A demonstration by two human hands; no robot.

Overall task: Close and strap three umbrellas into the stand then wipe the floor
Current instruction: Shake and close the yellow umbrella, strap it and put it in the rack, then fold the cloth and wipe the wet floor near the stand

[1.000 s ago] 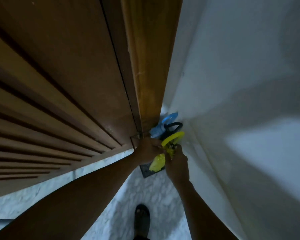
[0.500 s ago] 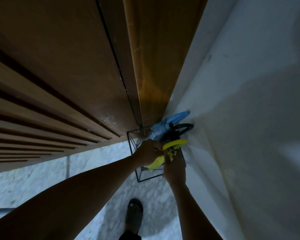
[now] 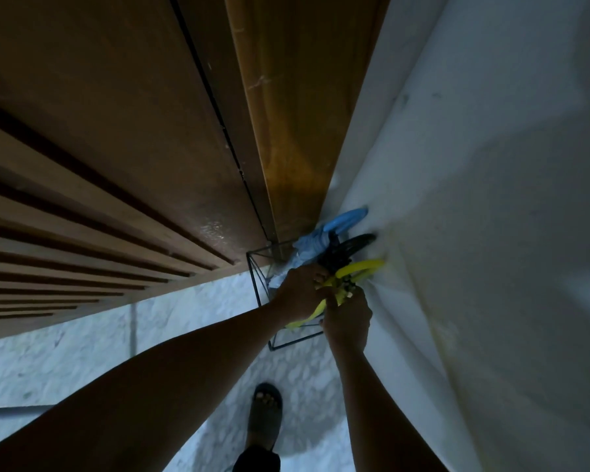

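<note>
A black wire umbrella stand [image 3: 258,284] sits in the corner where the wooden door meets the white wall. A blue umbrella [image 3: 344,221] and a black umbrella [image 3: 358,243] stand in it, handles leaning on the wall. The yellow umbrella [image 3: 361,267] is in the stand too, its curved handle towards the wall. My left hand [image 3: 298,291] grips the yellow umbrella's folded canopy just below the handle. My right hand [image 3: 348,315] pinches it from the right, at a yellow strip hanging down; the fingertips are hidden.
A brown wooden door [image 3: 150,131] with slats fills the left. A white wall [image 3: 474,233] closes the right side. The floor [image 3: 82,352] is pale speckled stone. My sandalled foot [image 3: 265,413] stands just behind the stand.
The view has tilted so more of the wire stand shows. Both hands stay on the yellow umbrella, which has sunk a little deeper into the stand.
</note>
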